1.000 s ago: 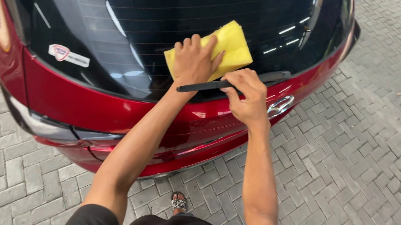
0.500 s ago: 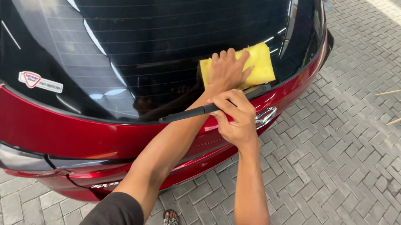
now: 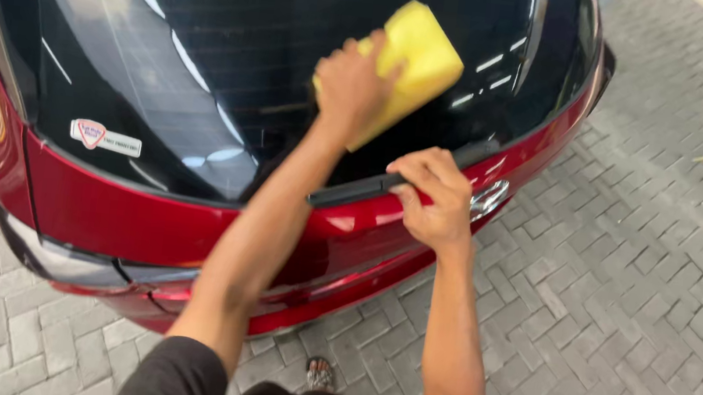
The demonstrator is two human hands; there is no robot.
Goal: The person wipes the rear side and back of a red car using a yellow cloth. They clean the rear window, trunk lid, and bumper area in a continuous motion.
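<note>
Sponge point(image 3: 416, 59) higher on glass, left hand point(image 3: 349, 82) atop.

I see two bare forearms running up from the bottom edge, with no watch, band or glove on either. My left hand point(image 3: 352, 78) and right hand point(image 3: 433, 196) are bare too, no rings that I can make out. Short black sleeves point(image 3: 172, 377) end above the elbows, part of a black shirt. Below, blurred, a patterned sandal point(image 3: 318, 373) on one foot

Yellow sponge point(image 3: 416, 59) pressed flat on dark rear glass; black wiper point(image 3: 361, 188) lifted off it.
</note>
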